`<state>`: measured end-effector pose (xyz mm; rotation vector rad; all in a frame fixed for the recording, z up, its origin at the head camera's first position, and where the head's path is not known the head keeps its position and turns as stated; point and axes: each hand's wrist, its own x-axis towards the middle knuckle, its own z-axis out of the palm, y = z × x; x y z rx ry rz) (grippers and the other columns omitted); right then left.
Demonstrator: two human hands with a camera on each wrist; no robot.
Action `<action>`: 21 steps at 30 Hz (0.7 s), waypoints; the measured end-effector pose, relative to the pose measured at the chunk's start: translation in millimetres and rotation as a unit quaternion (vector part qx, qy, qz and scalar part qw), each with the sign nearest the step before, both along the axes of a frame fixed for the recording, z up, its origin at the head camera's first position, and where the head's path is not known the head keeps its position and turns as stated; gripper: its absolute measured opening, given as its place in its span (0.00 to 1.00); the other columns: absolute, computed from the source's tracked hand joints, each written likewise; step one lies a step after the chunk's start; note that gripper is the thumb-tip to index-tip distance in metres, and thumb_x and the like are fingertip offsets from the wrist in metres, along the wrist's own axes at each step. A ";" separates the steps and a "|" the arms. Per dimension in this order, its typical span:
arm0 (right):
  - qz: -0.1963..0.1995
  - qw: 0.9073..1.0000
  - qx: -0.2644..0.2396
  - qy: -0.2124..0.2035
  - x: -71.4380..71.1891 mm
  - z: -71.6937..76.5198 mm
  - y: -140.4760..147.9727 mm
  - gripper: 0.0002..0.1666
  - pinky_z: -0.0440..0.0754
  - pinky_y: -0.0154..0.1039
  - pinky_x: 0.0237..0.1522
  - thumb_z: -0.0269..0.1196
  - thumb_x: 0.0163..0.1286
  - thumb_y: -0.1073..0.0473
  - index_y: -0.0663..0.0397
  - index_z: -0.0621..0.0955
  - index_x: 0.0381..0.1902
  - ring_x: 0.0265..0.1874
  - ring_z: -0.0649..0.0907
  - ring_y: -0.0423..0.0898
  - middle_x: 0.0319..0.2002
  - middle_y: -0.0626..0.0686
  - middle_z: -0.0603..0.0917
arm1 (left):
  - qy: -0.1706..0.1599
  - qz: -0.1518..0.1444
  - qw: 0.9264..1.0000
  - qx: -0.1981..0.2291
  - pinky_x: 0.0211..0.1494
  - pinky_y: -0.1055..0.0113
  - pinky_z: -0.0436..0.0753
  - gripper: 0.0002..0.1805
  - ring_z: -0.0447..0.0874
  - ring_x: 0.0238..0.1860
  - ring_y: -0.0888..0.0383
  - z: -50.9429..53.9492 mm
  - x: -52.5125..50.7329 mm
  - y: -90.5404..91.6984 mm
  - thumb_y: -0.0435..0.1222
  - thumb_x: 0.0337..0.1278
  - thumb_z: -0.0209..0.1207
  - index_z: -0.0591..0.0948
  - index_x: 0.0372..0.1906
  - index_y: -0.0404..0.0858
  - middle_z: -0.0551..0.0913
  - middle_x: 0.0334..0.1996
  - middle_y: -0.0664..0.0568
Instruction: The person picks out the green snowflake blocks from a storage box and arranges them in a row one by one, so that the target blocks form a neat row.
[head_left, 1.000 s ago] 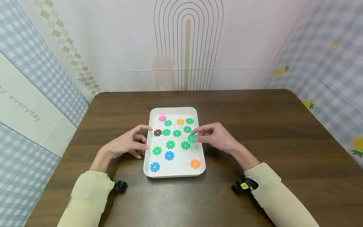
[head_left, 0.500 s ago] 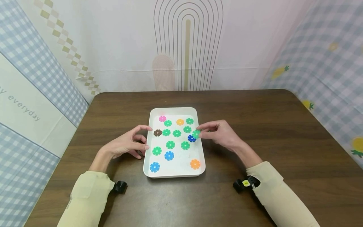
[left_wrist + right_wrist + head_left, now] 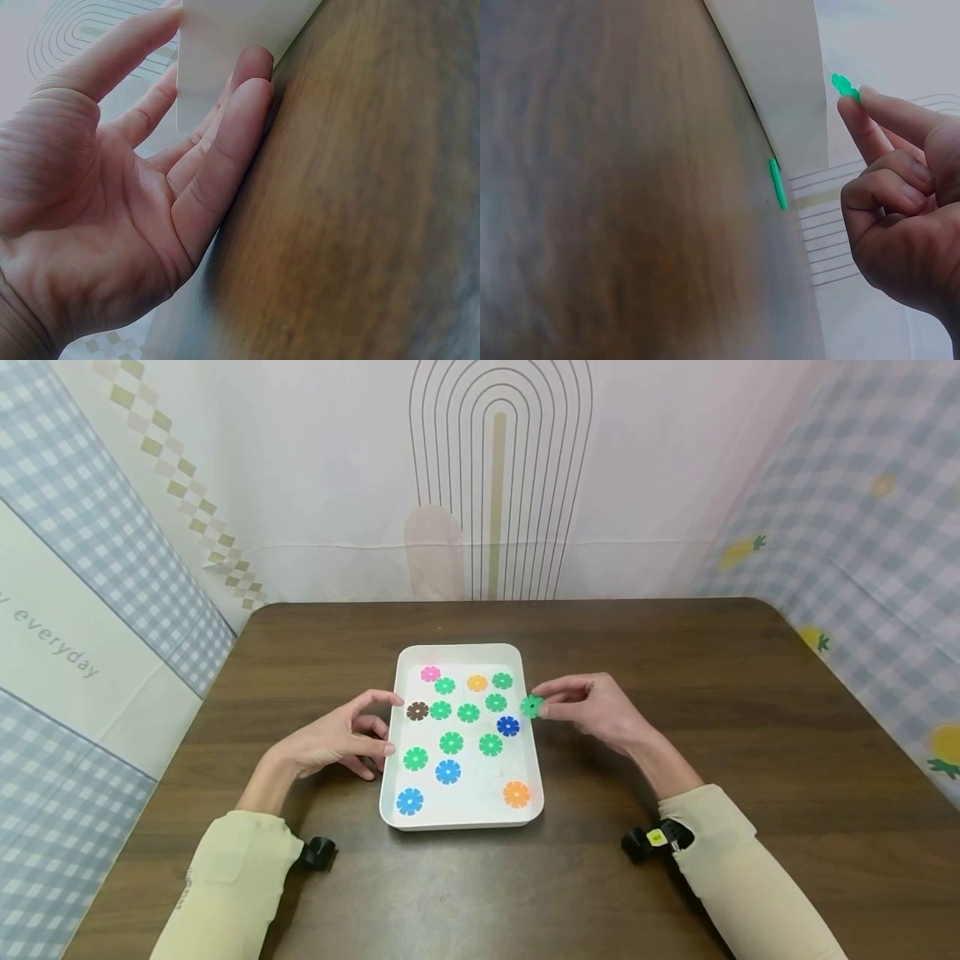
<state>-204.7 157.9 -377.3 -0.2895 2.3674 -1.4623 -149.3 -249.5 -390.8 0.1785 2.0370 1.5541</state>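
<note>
A white tray (image 3: 465, 814) holds several notched discs: green ones, two light blue (image 3: 447, 772), one dark blue (image 3: 507, 726), one brown (image 3: 417, 711), one pink (image 3: 430, 673) and two orange ones (image 3: 516, 793). Between thumb and index finger, my right hand (image 3: 600, 710) pinches a green disc (image 3: 532, 706) above the tray's right rim; the right wrist view shows this disc (image 3: 844, 85) raised. My left hand (image 3: 330, 739) touches the tray's left side with fingertips and thumb, palm empty in the left wrist view.
Another green disc (image 3: 778, 184) lies on the wooden table (image 3: 630, 187) beside the tray's right side in the right wrist view. Patterned cloth (image 3: 330, 468) hangs behind the table and along its sides.
My right hand has moved right and slightly away with its green disc, from over the tray to its right rim. The dark blue disc has come into sight. My left hand stays put.
</note>
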 end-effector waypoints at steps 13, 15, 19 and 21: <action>-0.031 1.000 0.005 0.004 -8.9 1.6 18.8 0.21 0.69 0.33 0.25 0.76 0.67 0.54 0.53 0.88 0.56 0.29 0.76 0.48 0.43 0.54 0.92 | -0.003 0.003 1.000 0.003 0.39 0.54 0.91 0.43 0.87 0.38 0.50 0.6 -1.1 0.6 0.35 0.64 0.72 0.60 0.78 0.45 0.79 0.43 0.44; -0.038 0.999 0.012 0.005 -11.0 0.9 23.2 0.21 0.68 0.33 0.25 0.76 0.68 0.54 0.54 0.88 0.56 0.28 0.75 0.46 0.43 0.55 0.92 | -0.004 0.002 1.000 0.004 0.39 0.54 0.91 0.43 0.88 0.38 0.50 0.7 -0.9 0.7 0.35 0.64 0.72 0.60 0.78 0.45 0.78 0.43 0.44; -0.046 0.998 0.039 0.013 -14.9 -1.1 31.3 0.21 0.69 0.35 0.27 0.75 0.69 0.55 0.55 0.87 0.57 0.29 0.75 0.47 0.43 0.56 0.92 | -0.005 0.002 1.000 0.003 0.39 0.54 0.91 0.43 0.88 0.38 0.50 0.3 -1.1 0.7 0.34 0.64 0.71 0.60 0.78 0.45 0.78 0.43 0.44; -0.046 0.997 0.054 0.019 -16.5 -2.1 34.3 0.20 0.71 0.36 0.30 0.75 0.69 0.55 0.56 0.87 0.56 0.33 0.77 0.49 0.43 0.56 0.92 | -0.005 0.003 1.000 0.003 0.39 0.54 0.91 0.43 0.88 0.38 0.50 0.2 -1.1 0.9 0.34 0.65 0.71 0.60 0.78 0.45 0.78 0.43 0.44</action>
